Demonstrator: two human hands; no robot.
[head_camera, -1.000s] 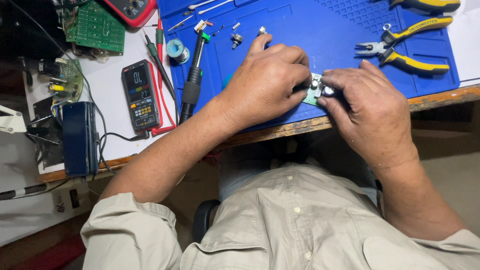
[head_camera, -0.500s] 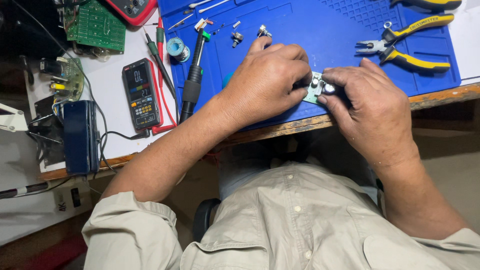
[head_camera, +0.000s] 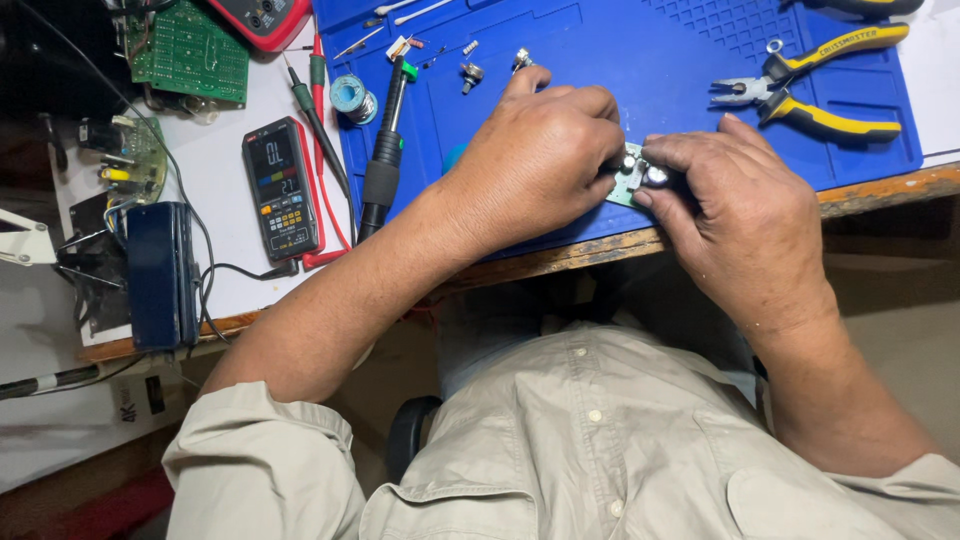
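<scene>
Both hands meet over a small green circuit board (head_camera: 628, 180) at the front edge of a blue work mat (head_camera: 620, 60), and both are closed on it. The left hand (head_camera: 535, 160) lies knuckles up, fingers curled down over the board's left end, hiding most of it. The right hand (head_camera: 735, 215) comes in from the right, thumb and fingertips pinched around a small silvery round part (head_camera: 656, 176) that sits on the board. The left forearm runs diagonally down to a rolled beige sleeve (head_camera: 260, 460), and the right forearm drops toward the lower right. Only a sliver of the board shows between the hands, so its long axis and which way it faces cannot be made out. On the mat to the left of the hands lies a soldering iron (head_camera: 385, 150) with a black grip, its length running away from the person, with a spool of solder (head_camera: 350, 97) just beside it. Yellow-handled pliers (head_camera: 800, 95) lie well apart at the mat's right, jaws pointing left. Left of the mat, on a white surface, rest a dark multimeter (head_camera: 280, 185) with a lit screen, red probe leads (head_camera: 320, 150), a bare green circuit board (head_camera: 190, 50) and a dark blue case (head_camera: 158, 275).
</scene>
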